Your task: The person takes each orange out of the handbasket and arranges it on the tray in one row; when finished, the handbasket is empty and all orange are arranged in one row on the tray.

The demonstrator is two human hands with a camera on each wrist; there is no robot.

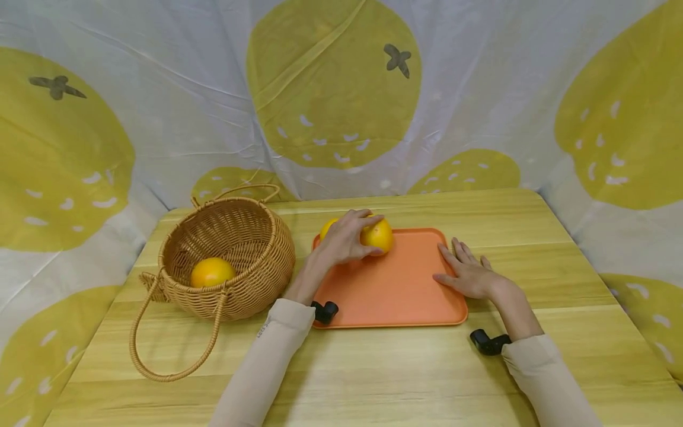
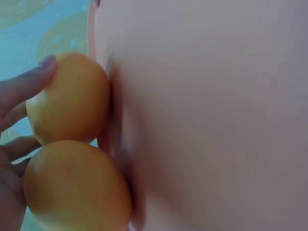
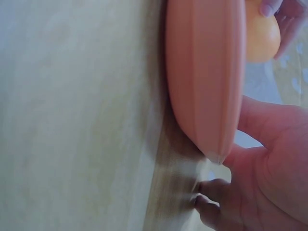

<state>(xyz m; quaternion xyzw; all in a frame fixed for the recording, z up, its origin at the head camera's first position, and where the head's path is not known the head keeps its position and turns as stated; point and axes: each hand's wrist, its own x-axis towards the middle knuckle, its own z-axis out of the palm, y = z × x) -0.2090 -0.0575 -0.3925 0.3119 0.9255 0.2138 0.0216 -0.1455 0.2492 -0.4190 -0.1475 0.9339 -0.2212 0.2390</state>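
Observation:
My left hand [image 1: 347,240] grips an orange [image 1: 380,236] at the far side of a coral tray [image 1: 405,290], thumb on the near side and fingers over the top. A second orange [image 1: 328,227] lies on the tray to its left, mostly hidden behind that hand. In the left wrist view the gripped orange [image 2: 72,98] sits against the other orange [image 2: 77,187]. My right hand [image 1: 471,276], fingers spread, rests at the tray's right edge; the right wrist view shows its thumb [image 3: 264,120] by the rim.
A round wicker basket [image 1: 272,255] stands left of the tray with one orange [image 1: 212,273] inside. One basket handle [image 1: 176,376] hangs toward the near side, the other leans back. Behind the wooden table [image 1: 384,379] hangs a fruit-print curtain [image 1: 459,89].

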